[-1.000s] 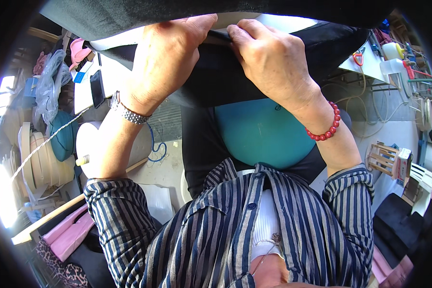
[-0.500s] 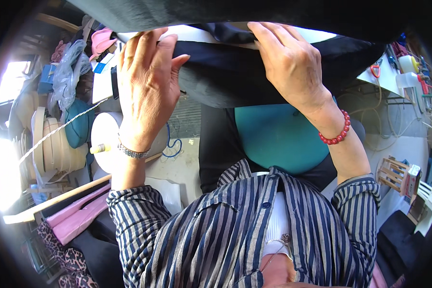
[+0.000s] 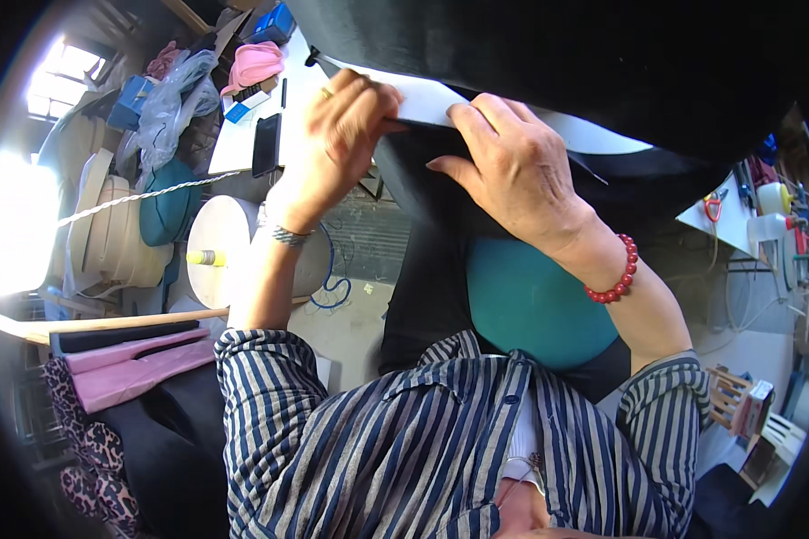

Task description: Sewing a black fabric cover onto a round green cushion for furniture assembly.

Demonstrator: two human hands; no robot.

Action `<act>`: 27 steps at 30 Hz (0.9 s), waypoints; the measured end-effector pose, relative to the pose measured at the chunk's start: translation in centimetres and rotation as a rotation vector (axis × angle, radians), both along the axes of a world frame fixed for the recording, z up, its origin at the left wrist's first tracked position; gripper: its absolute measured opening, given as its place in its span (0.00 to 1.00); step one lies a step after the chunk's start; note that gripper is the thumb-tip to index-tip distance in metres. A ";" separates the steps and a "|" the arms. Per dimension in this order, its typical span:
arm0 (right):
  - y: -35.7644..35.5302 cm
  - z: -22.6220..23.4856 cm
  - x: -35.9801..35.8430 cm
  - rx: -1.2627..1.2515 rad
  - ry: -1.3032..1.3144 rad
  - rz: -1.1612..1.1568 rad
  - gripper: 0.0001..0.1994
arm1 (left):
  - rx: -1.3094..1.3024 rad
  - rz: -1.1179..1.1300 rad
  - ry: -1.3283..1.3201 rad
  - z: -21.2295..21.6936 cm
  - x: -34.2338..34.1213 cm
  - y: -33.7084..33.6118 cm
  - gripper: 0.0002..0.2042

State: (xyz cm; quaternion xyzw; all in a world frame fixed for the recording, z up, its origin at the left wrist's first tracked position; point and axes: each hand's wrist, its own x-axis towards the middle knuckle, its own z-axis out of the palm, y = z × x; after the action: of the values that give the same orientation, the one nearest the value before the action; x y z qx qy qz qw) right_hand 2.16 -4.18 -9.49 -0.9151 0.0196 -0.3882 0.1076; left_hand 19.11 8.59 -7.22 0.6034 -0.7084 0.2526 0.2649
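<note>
Seeing black cloth point(image 3: 548, 63) draped from twelve to two o'clock: likely soft, supple, fairly light, best taken by its near edge point(image 3: 422, 124) at twelve. Watching the right hand point(image 3: 519, 171) near one, half-spread there with thumb apart; left hand point(image 3: 338, 135) at eleven, curled, apparently pinching, though blurred.

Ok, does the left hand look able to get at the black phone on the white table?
Probably yes: the black phone lies just left of the left hand, with nothing visible covering it, though that hand appears to be pinching the edge of the black material.
</note>
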 end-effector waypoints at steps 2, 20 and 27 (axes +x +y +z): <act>0.1 0.4 1.2 0.005 -0.031 0.033 0.17 | -0.079 0.001 -0.110 -0.8 0.0 0.1 0.10; 0.5 2.2 3.1 0.036 0.298 0.099 0.17 | -0.043 0.073 0.196 0.1 2.7 2.4 0.09; 0.9 2.7 2.8 0.193 0.403 0.190 0.15 | -0.079 0.024 0.096 0.2 2.8 1.9 0.08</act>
State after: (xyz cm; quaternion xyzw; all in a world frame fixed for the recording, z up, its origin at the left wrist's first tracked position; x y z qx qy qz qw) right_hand 4.94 -3.24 -6.80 -0.9573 -0.0085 -0.1822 0.2245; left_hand 21.92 10.48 -7.03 0.6123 -0.6771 0.2543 0.3193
